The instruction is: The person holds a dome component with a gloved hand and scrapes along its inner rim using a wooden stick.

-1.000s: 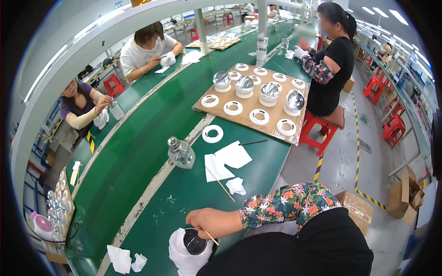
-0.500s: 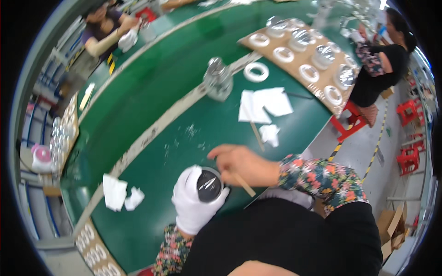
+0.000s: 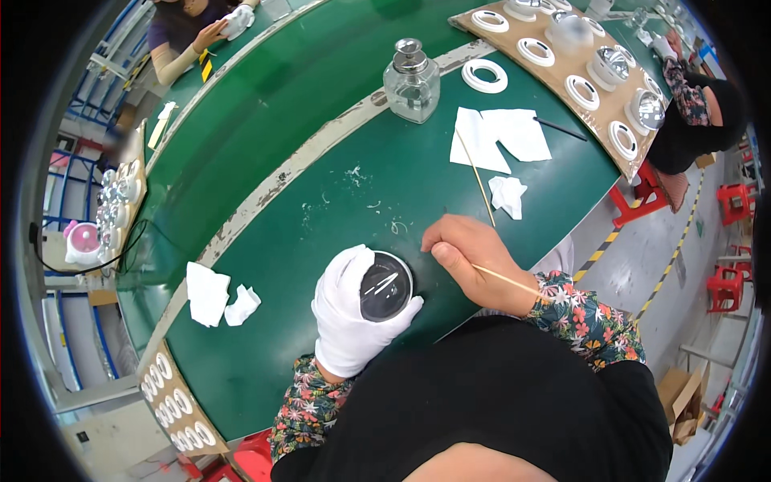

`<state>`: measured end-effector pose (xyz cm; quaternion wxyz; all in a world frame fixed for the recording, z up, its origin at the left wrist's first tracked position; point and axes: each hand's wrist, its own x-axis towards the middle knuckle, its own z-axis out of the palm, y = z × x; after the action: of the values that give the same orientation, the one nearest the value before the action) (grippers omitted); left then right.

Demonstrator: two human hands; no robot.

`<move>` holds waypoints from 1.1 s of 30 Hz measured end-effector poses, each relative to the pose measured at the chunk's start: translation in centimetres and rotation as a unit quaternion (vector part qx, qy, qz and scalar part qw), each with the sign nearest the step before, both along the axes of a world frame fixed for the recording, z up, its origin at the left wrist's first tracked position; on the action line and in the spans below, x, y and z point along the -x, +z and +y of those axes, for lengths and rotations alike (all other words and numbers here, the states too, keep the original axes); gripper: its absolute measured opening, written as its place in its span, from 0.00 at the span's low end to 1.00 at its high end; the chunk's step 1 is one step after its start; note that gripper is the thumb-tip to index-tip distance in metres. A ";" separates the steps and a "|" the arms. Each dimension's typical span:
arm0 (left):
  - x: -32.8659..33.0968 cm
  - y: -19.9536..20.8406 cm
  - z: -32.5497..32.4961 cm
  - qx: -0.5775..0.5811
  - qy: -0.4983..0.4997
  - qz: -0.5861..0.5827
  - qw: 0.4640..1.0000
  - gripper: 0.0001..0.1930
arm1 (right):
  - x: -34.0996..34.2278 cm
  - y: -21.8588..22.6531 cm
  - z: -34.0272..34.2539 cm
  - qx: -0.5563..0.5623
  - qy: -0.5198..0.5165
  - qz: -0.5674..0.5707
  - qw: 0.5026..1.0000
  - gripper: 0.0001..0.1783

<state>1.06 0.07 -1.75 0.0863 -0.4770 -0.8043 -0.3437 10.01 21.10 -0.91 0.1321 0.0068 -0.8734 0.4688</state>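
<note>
My left hand, in a white glove, grips a round part with a dark glossy face and a pale rim. Its face is turned up, with bright streaks of reflection on it. To the right and a little apart from it is my bare right hand, fingers curled around a thin wooden stick. One end of the stick points back over the wrist; the other is hidden in the fingers. Small white shavings lie on the green table beyond my hands.
Beyond stand a glass pump bottle, a white ring, white cloths, another stick and a black pen-like rod. A cardboard sheet carries rings and domed parts. More wipes lie left. Two people work nearby.
My right hand has moved away from the dark-faced part to the right, with the stick still in it. My left hand keeps its hold. The whole view has shifted.
</note>
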 end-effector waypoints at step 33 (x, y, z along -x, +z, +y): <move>0.2 -0.9 0.2 -0.028 0.013 -0.013 0.999 0.46 | 2.6 2.3 -0.9 -0.132 0.075 -0.005 0.988 0.03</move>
<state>0.90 0.22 -2.65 0.0936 -0.4599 -0.8014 -0.3707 7.42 20.21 1.38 0.0903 0.0872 -0.9252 0.3582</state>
